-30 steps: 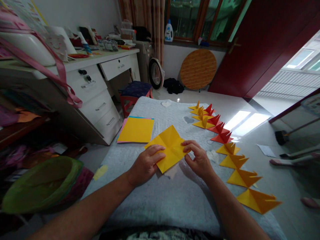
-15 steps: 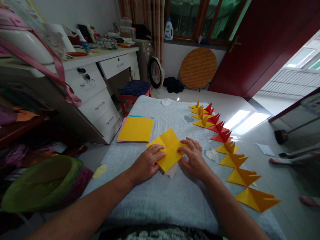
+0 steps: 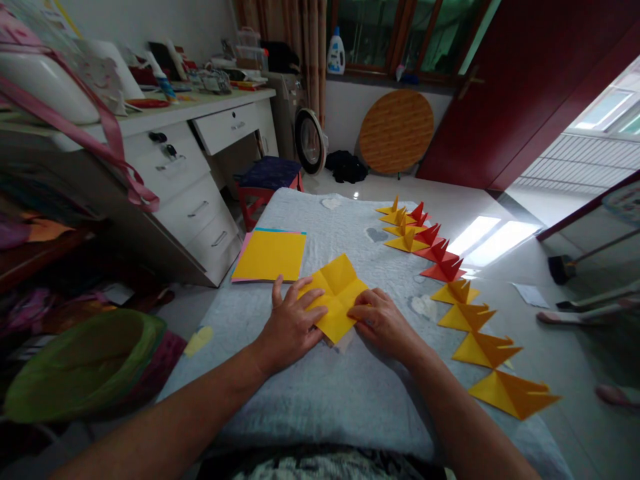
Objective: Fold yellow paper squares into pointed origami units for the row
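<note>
A creased yellow square of origami paper (image 3: 338, 293) lies turned cornerwise on the cloth, its fold lines crossing near the middle. My left hand (image 3: 293, 320) rests over its left side, fingers spread, some of them lying on the paper. At the lower right edge, my right hand (image 3: 383, 323) pinches the sheet between thumb and fingers. A stack of coloured paper (image 3: 273, 257), yellow on top with pink and blue edges showing, sits just beyond my left hand.
Folded yellow paper pieces (image 3: 483, 347) and red ones (image 3: 443, 260) stand in rows along the right side of the cloth-covered table (image 3: 320, 413). On the floor at left is a green-lined bin (image 3: 85, 367). A white desk (image 3: 185, 180) and a stool (image 3: 270, 175) stand beyond.
My left hand's fingers have spread apart and shifted towards the paper stack. My right hand has moved down the paper's right edge and closed into a pinch.
</note>
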Demonstrator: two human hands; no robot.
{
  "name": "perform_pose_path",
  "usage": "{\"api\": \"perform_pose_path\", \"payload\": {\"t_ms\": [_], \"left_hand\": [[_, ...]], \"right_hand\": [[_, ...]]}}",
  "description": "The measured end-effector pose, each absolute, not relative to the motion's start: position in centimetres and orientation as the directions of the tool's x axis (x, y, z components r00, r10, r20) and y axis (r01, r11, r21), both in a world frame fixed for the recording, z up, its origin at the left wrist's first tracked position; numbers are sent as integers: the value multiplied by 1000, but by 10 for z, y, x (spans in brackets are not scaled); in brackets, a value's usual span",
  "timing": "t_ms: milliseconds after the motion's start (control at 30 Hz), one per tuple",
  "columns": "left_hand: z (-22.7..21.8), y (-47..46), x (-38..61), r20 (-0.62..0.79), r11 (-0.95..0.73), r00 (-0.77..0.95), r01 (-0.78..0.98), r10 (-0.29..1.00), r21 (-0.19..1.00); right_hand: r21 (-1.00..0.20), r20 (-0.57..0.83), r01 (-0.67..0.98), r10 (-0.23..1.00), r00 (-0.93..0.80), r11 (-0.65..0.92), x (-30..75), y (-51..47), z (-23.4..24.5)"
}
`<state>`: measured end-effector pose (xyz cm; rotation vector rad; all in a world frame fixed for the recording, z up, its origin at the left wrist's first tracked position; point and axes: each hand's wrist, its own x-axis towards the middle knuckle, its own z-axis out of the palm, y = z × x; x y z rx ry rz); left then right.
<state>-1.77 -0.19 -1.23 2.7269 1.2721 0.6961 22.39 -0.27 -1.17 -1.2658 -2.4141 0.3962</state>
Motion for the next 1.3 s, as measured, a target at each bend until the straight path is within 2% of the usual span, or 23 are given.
{"api": "perform_pose_path", "payload": {"t_ms": [167,600,800,1133,1300], "left_hand": [[-18,-1,-19,395,-761,653,590,647,271],[-13,1,-19,442,-678,526,652,727,340],[-17,3,-20,442,-720,572,595,692,358],[-14,-3,-12,357,-652,562,509,746,562],[-9,-1,-6,266,-500,472,486,840,717]], "right_hand": [[-465,198,699,834,-516,543,224,-3,-10],[-500,205,734,886,-416,460,233,1,-16],[-502,211,745,897,-387,440,233,1,-15],[-522,234,724,893,-385,450,236,4,-24],[-581,207,697,904,-373,420,238,8,-20]]}}
